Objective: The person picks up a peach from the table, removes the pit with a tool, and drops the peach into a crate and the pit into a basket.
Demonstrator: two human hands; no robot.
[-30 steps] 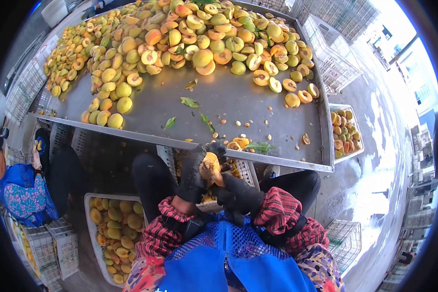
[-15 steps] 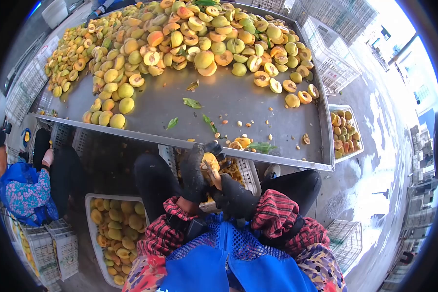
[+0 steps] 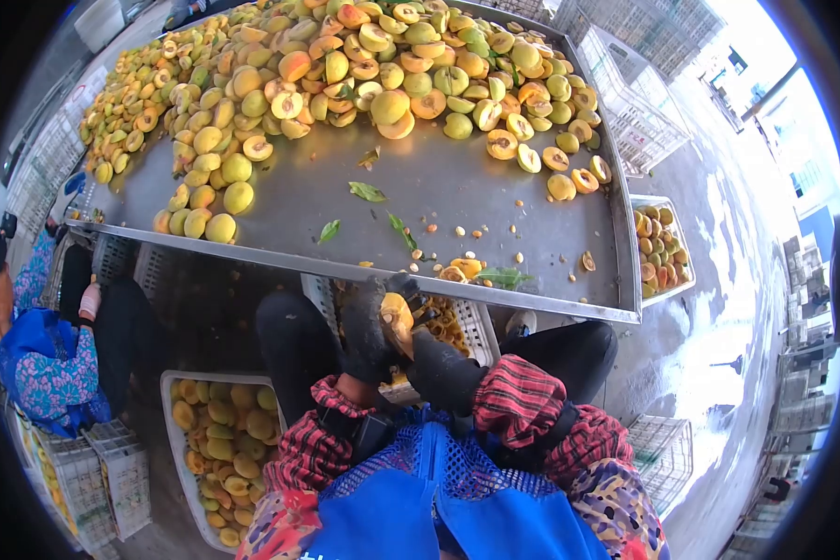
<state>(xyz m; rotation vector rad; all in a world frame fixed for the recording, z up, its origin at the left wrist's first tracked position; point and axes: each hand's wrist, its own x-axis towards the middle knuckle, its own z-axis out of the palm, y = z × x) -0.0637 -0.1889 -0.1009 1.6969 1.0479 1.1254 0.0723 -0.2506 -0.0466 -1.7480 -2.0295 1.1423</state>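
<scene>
My left hand (image 3: 369,334), in a black glove, is closed around a cut yellow peach (image 3: 398,319), its orange flesh facing up. Just to the right is my right hand (image 3: 445,371), also black-gloved, its fingers curled in against the lower end of the peach. What those fingers grip is hidden. Both hands are over my lap, in front of the metal table's near edge. Beneath them stands a white crate (image 3: 478,341) with orange fruit pieces in it.
A steel table (image 3: 299,201) bears a large heap of peaches (image 3: 345,84), whole and halved, plus leaves and small pits. A crate of peaches (image 3: 222,448) stands at lower left, another crate (image 3: 667,289) at right. A co-worker in a blue apron (image 3: 42,359) sits at left.
My right hand has shifted slightly and the brown piece between my hands no longer shows. The peach remains in my left hand. The co-worker's one arm now reaches to the table edge.
</scene>
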